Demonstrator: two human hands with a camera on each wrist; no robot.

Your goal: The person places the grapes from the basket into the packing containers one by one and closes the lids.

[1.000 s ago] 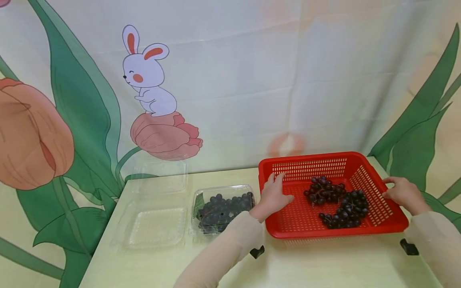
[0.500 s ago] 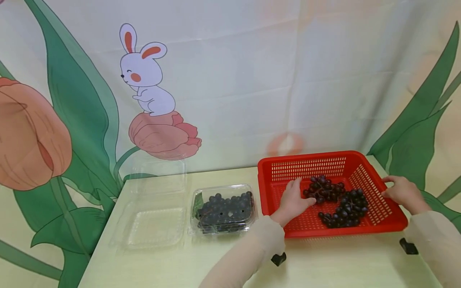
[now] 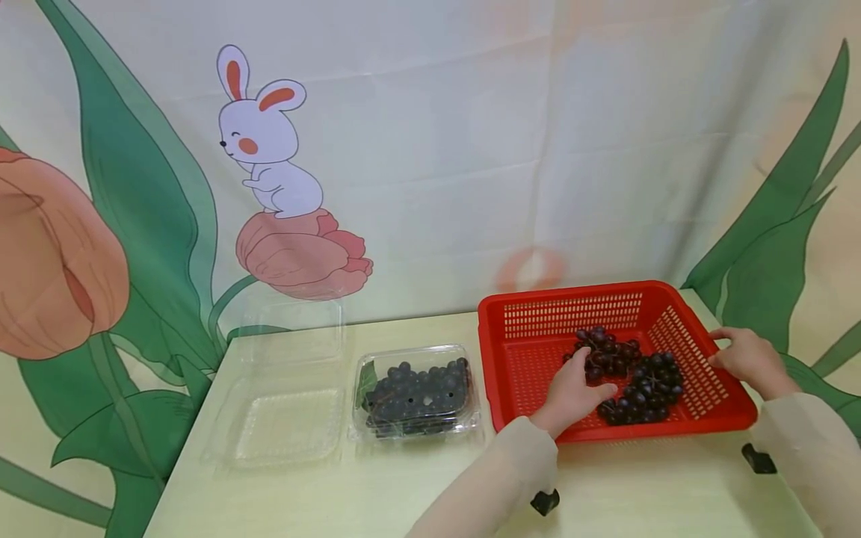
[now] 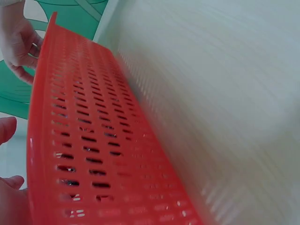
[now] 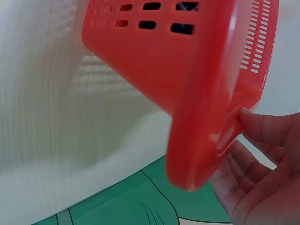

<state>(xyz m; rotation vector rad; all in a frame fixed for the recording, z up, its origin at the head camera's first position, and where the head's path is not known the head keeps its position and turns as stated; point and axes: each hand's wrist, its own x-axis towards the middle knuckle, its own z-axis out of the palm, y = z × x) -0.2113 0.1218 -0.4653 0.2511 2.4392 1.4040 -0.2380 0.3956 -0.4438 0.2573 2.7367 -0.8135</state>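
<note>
The left hand (image 3: 572, 392) is over the red basket (image 3: 521, 377), thumb and fingers wide apart; contact with the dark grapes (image 3: 649, 392) inside cannot be determined. The right hand (image 3: 750, 362) grips the basket's right rim. A clear box (image 3: 430, 430) stands to the left.

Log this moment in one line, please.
left fingers: over red basket, near grapes, contact unclear | right fingers: grip basket | clear box: grapes inside, left of basket
</note>
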